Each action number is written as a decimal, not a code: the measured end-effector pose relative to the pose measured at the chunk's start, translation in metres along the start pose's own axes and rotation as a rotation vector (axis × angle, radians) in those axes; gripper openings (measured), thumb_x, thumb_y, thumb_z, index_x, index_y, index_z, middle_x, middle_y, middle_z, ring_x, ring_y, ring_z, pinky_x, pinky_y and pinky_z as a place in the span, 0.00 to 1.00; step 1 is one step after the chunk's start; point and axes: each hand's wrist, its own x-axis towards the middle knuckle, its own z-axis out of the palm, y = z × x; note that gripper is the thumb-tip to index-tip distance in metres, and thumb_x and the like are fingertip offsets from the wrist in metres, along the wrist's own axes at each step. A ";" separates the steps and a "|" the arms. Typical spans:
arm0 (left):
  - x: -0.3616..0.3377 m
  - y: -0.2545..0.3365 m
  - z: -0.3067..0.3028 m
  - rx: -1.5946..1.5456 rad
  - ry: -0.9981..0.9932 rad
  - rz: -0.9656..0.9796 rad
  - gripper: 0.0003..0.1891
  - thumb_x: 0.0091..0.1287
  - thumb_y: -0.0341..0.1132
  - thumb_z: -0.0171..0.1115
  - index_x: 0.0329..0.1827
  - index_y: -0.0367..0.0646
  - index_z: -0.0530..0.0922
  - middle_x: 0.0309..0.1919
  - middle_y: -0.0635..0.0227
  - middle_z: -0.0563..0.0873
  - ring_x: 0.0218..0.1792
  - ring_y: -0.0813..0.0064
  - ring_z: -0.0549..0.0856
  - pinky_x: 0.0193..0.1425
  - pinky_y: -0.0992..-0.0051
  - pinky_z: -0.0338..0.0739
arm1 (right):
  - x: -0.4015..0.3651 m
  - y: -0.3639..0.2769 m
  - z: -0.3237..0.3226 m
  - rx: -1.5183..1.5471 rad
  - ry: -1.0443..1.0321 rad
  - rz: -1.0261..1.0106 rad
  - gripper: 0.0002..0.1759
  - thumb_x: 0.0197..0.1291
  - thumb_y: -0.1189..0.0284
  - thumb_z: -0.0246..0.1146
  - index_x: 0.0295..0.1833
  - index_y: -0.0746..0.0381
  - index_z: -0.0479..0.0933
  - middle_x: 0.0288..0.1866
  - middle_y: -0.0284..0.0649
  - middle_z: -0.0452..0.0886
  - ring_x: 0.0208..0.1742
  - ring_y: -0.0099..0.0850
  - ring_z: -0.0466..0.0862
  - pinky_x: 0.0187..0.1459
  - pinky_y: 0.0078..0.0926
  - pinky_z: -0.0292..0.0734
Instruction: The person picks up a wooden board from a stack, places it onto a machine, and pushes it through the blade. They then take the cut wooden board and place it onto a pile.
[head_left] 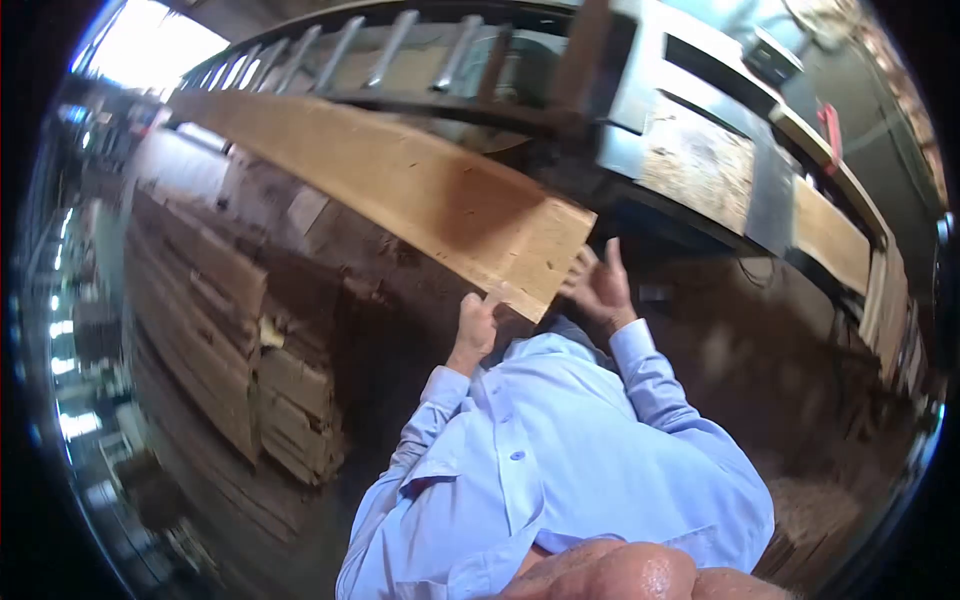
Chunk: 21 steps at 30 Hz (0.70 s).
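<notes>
A long, thick wooden plank [420,185] stretches from the far upper left to just in front of my body, its near end pale with a few dark marks. My left hand [474,329] grips the plank's left edge near that end, thumb on top and the other fingers hidden. At the right corner of the near end, my right hand [600,286] has its fingers apart and its thumb raised, fingertips right at the end face. A dark shadow falls across the plank's upper surface.
Rough boards [215,310] lie stacked at the left. Beyond the plank runs a conveyor with metal rollers [385,50]. A machine table [695,160] covered with sawdust stands at the upper right, with a red piece [829,135] beside it.
</notes>
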 end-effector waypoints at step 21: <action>0.118 0.064 -0.009 0.327 -0.122 -0.133 0.20 0.74 0.43 0.60 0.58 0.33 0.76 0.48 0.50 0.86 0.44 0.61 0.89 0.46 0.67 0.87 | -0.013 -0.361 -0.107 -0.263 0.614 -0.646 0.54 0.68 0.31 0.42 0.69 0.76 0.66 0.66 0.60 0.74 0.66 0.44 0.77 0.68 0.41 0.71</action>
